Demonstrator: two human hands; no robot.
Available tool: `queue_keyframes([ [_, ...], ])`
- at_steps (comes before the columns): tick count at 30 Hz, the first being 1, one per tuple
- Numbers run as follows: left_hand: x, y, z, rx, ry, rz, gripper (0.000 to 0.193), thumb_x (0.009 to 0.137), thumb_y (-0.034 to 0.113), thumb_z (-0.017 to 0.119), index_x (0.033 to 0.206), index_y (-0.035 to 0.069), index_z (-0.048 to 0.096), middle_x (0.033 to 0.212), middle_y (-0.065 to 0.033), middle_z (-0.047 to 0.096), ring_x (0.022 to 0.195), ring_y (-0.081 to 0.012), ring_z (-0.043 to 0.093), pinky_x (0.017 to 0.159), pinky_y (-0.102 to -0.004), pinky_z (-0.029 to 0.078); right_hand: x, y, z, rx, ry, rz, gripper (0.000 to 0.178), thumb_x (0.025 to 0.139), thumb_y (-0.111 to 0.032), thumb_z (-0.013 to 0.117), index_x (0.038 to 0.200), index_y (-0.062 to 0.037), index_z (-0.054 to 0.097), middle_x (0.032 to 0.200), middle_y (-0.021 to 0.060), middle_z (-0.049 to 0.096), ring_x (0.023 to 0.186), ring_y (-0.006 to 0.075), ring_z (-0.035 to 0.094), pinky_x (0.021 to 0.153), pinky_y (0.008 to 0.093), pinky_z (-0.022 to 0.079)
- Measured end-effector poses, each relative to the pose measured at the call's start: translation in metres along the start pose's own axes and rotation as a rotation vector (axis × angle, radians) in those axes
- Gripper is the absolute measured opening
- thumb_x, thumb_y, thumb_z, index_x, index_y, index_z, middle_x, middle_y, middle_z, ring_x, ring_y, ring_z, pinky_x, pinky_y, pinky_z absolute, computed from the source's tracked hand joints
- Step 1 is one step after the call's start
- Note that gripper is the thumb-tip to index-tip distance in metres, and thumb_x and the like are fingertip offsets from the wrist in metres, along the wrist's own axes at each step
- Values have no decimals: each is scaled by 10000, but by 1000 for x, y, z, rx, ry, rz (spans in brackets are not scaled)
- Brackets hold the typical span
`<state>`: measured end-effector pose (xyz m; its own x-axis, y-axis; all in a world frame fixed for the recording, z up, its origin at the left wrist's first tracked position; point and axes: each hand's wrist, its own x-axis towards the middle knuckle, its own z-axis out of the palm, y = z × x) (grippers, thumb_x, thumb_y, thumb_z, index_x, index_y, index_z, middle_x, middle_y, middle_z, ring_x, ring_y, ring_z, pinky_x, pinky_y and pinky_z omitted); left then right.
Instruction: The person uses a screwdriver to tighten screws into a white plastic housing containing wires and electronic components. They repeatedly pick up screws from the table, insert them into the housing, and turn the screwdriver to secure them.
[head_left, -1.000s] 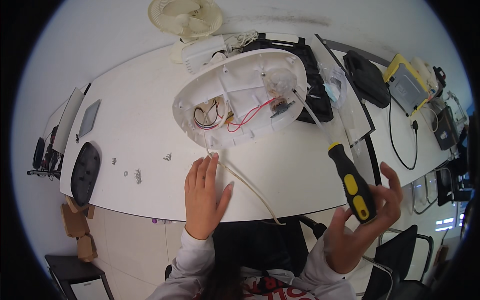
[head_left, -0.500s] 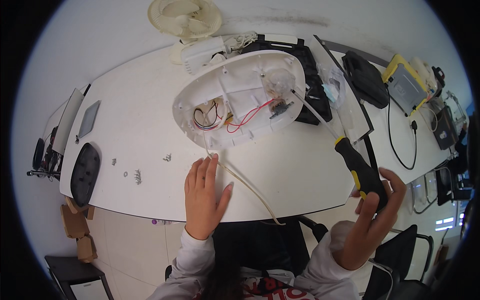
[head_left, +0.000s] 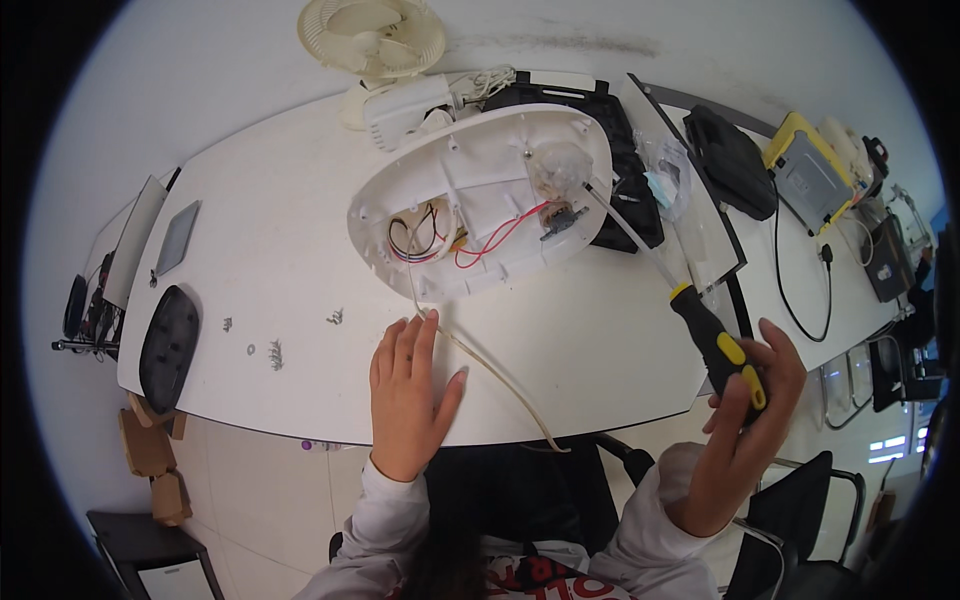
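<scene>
My right hand [head_left: 745,420] grips the black and yellow handle of a long screwdriver [head_left: 715,335]. Its shaft runs up and left, and the tip meets the right end of a white oval plastic housing [head_left: 480,185], beside a translucent rounded part [head_left: 562,170]. Inside the housing lie red wires [head_left: 490,240], dark wires [head_left: 412,235] and a small dark motor-like component [head_left: 562,218]. My left hand [head_left: 408,390] rests flat on the table, fingers stretched, its fingertips by a thin cream cord [head_left: 500,378] that leaves the housing and hangs over the front edge.
Small piles of screws [head_left: 276,355] and a black oval cover [head_left: 170,345] lie on the left of the white table [head_left: 270,220]. Behind the housing stand a cream fan [head_left: 372,40] and an open black tool case [head_left: 630,190]. A low partition [head_left: 725,230] borders the right side.
The screwdriver handle has turned in my right hand, bringing its yellow patches into view, and the fingers have shifted around it. My left hand and the housing stay nearly in place.
</scene>
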<state>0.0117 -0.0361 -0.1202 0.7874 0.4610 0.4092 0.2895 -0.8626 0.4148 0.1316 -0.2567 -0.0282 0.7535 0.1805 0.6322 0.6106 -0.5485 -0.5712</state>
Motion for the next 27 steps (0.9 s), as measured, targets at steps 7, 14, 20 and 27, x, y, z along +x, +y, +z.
queue_keyframes([
  [7,-1,-2,0,-2,-6,-1,643,777,137,618,1351,10,357,1264,-204,458,1204,-397,381,997,-455,299,-1,-22,-10,-95,-191,-221,455,688,57,660,1092,-86,508,1185,172,478,1019,299,560,764,346,551],
  [14,0,-1,0,6,-11,-4,646,781,141,617,1355,12,351,1270,-205,453,1208,-396,376,1003,-454,292,0,-20,-7,10,-46,-198,427,719,21,687,1101,-54,512,1090,199,584,1057,365,579,809,389,534],
  [20,-1,-2,0,-4,-13,-5,649,779,139,620,1356,15,350,1269,-203,454,1212,-395,373,1000,-453,297,-9,-13,-3,98,0,-33,484,743,-23,677,1167,-57,448,1103,180,569,1055,354,581,852,418,508],
  [27,0,-1,0,1,-11,-14,650,773,134,625,1354,23,355,1270,-192,456,1212,-388,376,997,-451,301,-9,-10,-1,124,20,-24,448,765,-73,668,1158,-57,453,1079,164,556,1044,345,585,839,412,510],
])
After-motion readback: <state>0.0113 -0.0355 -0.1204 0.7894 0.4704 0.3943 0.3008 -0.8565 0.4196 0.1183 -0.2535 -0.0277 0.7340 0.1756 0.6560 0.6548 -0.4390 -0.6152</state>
